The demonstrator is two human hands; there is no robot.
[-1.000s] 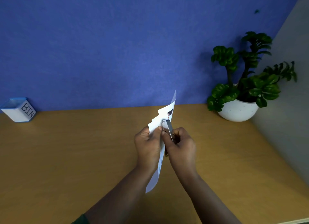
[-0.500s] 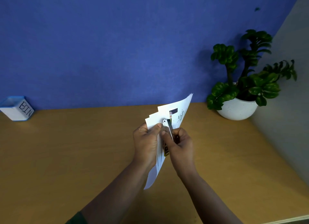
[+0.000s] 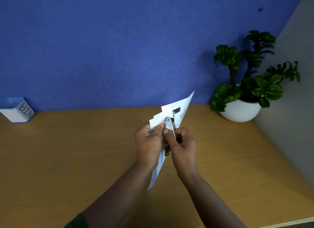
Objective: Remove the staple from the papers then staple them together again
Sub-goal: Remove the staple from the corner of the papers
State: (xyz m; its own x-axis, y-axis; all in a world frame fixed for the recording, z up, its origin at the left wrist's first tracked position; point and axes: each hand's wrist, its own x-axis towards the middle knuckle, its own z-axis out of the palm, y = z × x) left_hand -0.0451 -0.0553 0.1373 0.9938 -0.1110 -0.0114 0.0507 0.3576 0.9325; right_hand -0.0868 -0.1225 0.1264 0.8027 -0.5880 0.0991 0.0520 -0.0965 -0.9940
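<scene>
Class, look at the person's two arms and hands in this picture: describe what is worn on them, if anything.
Both forearms are bare, and the left hand and right hand wear no gloves. No rings, watch or bracelet show. The only clothing visible is a bit of dark green sleeve on the left arm at the bottom edge.

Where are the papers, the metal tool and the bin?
papers (image 3: 176, 108): head view, white upper sheet.
metal tool (image 3: 170, 124): head view, shiny tip.
bin (image 3: 17, 114): head view, white front wall.

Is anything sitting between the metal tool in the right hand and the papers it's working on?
Nothing visible. The right hand holds the stapler directly against the papers, which the left hand grips beside it.
</scene>
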